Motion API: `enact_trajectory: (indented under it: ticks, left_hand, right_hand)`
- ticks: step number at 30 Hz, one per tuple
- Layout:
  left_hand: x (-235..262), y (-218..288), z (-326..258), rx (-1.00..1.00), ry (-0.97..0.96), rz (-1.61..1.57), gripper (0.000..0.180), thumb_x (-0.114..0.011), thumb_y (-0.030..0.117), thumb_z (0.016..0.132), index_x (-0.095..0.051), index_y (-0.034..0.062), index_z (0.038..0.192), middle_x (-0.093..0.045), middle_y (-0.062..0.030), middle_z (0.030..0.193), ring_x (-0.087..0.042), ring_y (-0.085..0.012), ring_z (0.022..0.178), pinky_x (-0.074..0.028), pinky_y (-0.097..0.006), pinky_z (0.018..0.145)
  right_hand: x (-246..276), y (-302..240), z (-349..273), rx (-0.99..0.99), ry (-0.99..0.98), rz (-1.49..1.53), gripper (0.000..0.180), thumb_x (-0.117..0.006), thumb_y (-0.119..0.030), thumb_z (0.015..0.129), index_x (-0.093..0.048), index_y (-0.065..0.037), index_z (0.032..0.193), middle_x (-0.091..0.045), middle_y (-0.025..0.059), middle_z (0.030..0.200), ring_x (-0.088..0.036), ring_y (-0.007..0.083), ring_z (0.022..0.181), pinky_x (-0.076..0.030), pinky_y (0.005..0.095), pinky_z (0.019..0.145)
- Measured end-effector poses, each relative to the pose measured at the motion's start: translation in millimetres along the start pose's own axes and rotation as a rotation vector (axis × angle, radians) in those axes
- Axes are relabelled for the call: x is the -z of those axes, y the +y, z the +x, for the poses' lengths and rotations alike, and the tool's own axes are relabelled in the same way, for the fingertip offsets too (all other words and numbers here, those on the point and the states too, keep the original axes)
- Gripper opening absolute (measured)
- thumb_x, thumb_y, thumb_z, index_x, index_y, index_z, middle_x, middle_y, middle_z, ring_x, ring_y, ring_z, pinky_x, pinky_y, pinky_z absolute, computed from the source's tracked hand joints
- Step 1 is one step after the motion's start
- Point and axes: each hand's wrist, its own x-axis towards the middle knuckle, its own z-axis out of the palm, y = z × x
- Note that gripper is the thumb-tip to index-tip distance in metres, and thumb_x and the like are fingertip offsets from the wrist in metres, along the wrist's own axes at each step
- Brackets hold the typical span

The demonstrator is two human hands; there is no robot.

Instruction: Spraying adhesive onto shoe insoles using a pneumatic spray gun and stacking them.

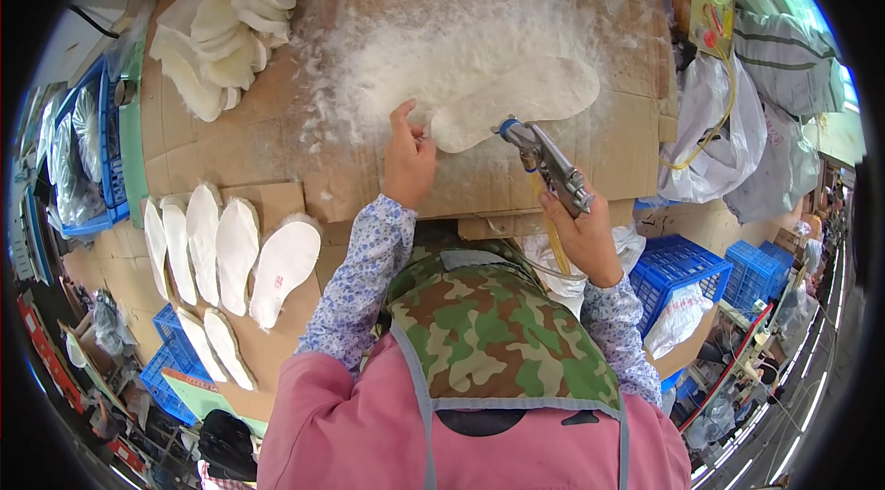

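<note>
A pale insole (525, 101) lies flat on the cardboard, its heel end toward my left hand. My right hand (588, 230) is closed around the handle of a metal spray gun (546, 160). The gun's blue nozzle ring points at the near edge of the insole, and a yellow hose (557, 246) hangs below it. Just left of the heel, my left hand (409, 158) holds nothing visible; its index finger is raised and its other fingers are loosely bent. Whether a fingertip touches the insole I cannot tell.
White overspray fuzz (442, 47) coats the cardboard sheet (350, 186). Stacked insoles (226, 29) lie at the far left, and several more insoles (238, 246) lie in rows at the near left. Blue crates (678, 273) and plastic bags (724, 130) stand on the right.
</note>
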Motion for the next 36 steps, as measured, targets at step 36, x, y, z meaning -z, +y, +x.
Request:
enact_trajectory:
  ticks: [36]
  left_hand:
    - [-31,41,-6,-0.243,0.161,0.053,0.067,-0.046,-0.005,0.083,-0.025,0.0055,0.145,-0.044,-0.0065,0.094,-0.045,-0.0143,0.076,-0.042,-0.027,0.069]
  right_hand:
    - [56,56,-3,-0.032,0.35,0.036,0.023,-0.063,-0.01,0.089,-0.057,0.001,0.108,-0.059,0.0024,0.075,-0.048,0.0094,0.064,-0.043,0.0278,0.06]
